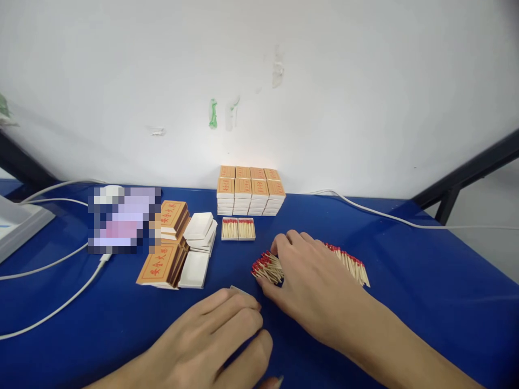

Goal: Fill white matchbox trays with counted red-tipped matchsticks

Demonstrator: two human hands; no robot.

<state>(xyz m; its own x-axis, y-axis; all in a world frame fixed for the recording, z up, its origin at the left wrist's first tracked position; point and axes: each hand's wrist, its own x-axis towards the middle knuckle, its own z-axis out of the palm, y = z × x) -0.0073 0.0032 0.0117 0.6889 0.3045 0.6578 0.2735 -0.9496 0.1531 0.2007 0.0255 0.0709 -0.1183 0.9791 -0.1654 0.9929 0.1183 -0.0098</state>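
My right hand (310,275) is curled over the loose matches, with its thumb and fingers closed around a bunch of red-tipped matches (267,267). More matches (351,263) lie in a row on the table, partly hidden behind this hand. My left hand (214,337) is closed at the front of the table, its fingers bent around a small matchbox tray (242,292), of which only a pale edge shows. Two trays filled with matches (238,229) sit side by side just beyond my hands.
Stacked closed matchboxes (251,194) stand against the white wall. To the left are white empty trays (194,268), orange matchbox sleeves (159,265) and a blurred phone-like object (127,219) with a white cable (77,308). Another cable (377,216) crosses the blue table at right.
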